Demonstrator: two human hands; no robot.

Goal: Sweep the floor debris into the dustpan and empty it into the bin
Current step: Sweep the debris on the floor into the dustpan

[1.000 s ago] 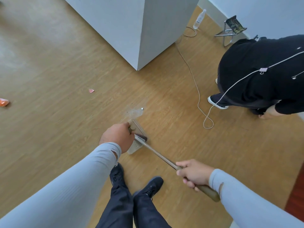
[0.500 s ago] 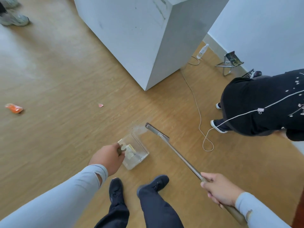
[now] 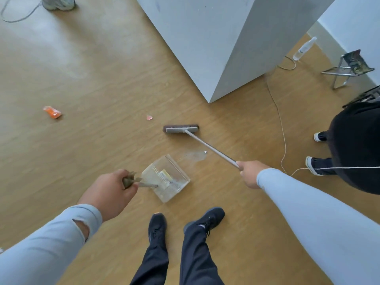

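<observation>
Gripping with both hands, we look down at a wooden floor (image 3: 86, 83): our left hand (image 3: 108, 189) is curled round the brown handle of a clear plastic dustpan (image 3: 167, 177), and our right hand (image 3: 249, 173) is wrapped round the long metal handle of a broom (image 3: 209, 149). We hold the dustpan low in front of our two black shoes, and some pale bits lie inside it. We reach the broom forward, and its brush head (image 3: 181, 128) rests on the floor beyond the dustpan, well apart from it. A small pink scrap (image 3: 149, 117) lies just to the left of the brush head, and an orange wrapper (image 3: 52, 112) lies farther left. Between the dustpan and the broom handle lies a clear plastic wrapper (image 3: 195, 155). A white block (image 3: 216, 44) stands ahead. At the right edge another person in black (image 3: 355, 145) bends over, near a thin white cable (image 3: 281, 128).
</observation>
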